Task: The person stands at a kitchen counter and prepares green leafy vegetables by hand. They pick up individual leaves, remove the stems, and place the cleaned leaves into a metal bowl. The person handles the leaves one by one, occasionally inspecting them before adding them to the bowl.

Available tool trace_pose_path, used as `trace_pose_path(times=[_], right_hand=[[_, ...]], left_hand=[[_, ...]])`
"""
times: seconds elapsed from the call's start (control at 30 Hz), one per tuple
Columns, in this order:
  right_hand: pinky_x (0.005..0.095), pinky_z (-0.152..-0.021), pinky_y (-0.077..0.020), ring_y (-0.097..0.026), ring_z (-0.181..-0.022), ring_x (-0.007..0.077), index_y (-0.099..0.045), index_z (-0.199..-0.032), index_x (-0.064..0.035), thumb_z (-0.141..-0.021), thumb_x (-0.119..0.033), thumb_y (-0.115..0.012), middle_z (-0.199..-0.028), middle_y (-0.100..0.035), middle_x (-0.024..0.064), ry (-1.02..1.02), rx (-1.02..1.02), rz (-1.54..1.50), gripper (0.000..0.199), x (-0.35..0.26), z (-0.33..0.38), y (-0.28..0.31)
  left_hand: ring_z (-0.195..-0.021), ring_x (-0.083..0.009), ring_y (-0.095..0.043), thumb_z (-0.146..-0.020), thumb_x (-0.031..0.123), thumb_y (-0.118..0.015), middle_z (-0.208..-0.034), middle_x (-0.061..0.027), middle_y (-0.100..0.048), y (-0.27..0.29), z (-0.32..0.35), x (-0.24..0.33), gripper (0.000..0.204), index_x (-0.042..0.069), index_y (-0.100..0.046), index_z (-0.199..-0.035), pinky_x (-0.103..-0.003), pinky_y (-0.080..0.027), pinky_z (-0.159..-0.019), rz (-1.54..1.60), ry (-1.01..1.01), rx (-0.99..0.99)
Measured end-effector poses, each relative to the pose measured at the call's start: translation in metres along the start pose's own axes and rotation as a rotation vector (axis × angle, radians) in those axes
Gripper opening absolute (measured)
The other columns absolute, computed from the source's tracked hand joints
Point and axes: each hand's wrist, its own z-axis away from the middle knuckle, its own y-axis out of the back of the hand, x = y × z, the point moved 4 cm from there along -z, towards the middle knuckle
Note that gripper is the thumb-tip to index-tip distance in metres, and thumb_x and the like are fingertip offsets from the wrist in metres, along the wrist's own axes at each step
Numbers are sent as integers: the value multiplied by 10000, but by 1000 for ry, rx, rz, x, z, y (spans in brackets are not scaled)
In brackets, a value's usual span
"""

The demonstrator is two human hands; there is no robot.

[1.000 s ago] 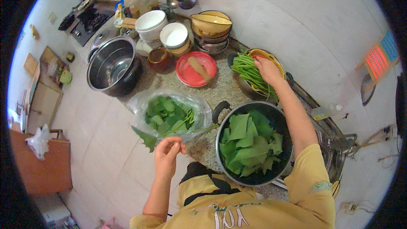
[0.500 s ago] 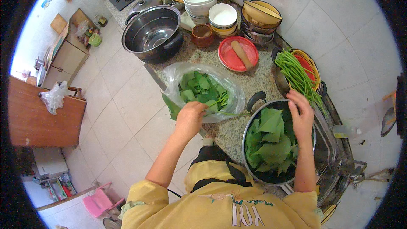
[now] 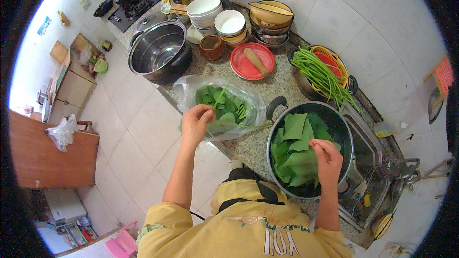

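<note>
My left hand (image 3: pixel 198 120) is closed in a pinch on a green leaf stalk (image 3: pixel 221 94), held over a clear plastic bag (image 3: pixel 260 102). Inside the bag lie green leaves (image 3: pixel 224 102) and short cut stems. Over the pot (image 3: pixel 351 138) at the right, my right hand (image 3: pixel 328 160) has thumb and fingers pinched together at the edge of a broad leaf (image 3: pixel 301 155). Several more large leaves fill the pot beneath it. A thin stem sticks out of the bag toward the pot's handle.
Behind the pot, long green stems (image 3: pixel 320 74) lie across a yellow basket (image 3: pixel 337 59). A red strainer (image 3: pixel 244 67) holds a wooden piece (image 3: pixel 257 62). Stacked bowls (image 3: pixel 204 7) and a large dark pot (image 3: pixel 160 50) stand farther back. The sink (image 3: pixel 368 162) is at right.
My left hand has moved left and slightly up, raising a stalk above the bag. My right hand has come down from the pot's far rim to the leaves, its fingers now pinched.
</note>
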Motion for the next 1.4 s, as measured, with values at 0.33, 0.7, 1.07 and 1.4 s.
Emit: trace_pose_path(times=[0.33, 0.7, 1.07, 1.4], right_hand=[[202, -641, -428, -531, -741, 101, -584, -1017, 19, -778, -16, -565, -862, -555, 47, -172, -203, -489, 242, -36, 12, -54], [222, -591, -446, -531, -669, 122, -512, -900, -31, -879, -188, -466, -776, -537, 28, -402, 81, -1118, 165, 11, 4, -8], [267, -705, -433, -540, -790, 174, -480, -1084, -6, -891, -408, -361, -868, -562, 78, -498, -191, -1055, 460, 18, 7, -17], [281, -860, -393, -500, -990, 169, -363, -1252, 7, -815, -218, -540, -1120, -514, 91, -348, -424, -677, 522, -13, 24, -11]], left_hand=[[-529, -145, -584, -817, 55, -529, -687, -105, -611, -98, 72, 102, 112, -26, -572, -881, -250, -483, -493, 441, 151, -798], [-1077, -222, -470, -767, 359, -611, -1198, -134, -464, -121, 91, 101, 645, -3, -371, -1245, -336, -379, -900, 729, 94, -1082], [-668, -85, -543, -792, 113, -579, -755, -90, -620, -133, 97, 126, 156, 7, -620, -899, -255, -442, -618, 155, -161, -692], [-677, -123, -567, -717, 70, -627, -756, -87, -621, -133, 101, 147, 154, 14, -618, -859, -258, -445, -623, -52, -390, -624]])
